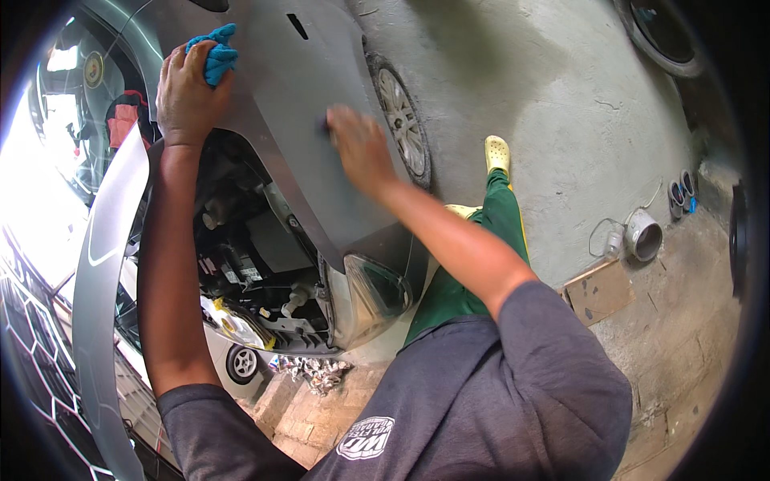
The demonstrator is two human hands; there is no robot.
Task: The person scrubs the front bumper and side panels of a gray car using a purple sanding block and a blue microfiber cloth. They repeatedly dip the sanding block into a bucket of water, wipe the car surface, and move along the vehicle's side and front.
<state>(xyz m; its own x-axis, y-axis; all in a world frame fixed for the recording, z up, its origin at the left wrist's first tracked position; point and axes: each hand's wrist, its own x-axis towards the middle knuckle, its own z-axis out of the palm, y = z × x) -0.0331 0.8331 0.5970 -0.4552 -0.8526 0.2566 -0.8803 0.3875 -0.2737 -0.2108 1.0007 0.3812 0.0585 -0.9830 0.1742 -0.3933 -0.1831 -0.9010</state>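
A crumpled blue cloth [218, 54] is gripped in my left hand [186, 100], which rests on the grey car body near the windshield's base. My right hand [361, 148] lies against the car's dull grey front fender [309, 188], above the front wheel [401, 116]. Motion blurs its bent fingers. At their tips shows a small dark purplish thing [322, 124], mostly hidden and too smeared to name. Between my arms the engine bay [257, 240] is uncovered, with the headlight [375, 289] at its near corner.
The raised hood [112, 248] stands left of my left arm. Paper and plastic [237, 321] lie at the engine bay's front edge. On the floor are crumpled paper [317, 370], a cardboard piece [600, 293], a pale round container [643, 235] and sandals [676, 198]. A tire [670, 56] lies far right.
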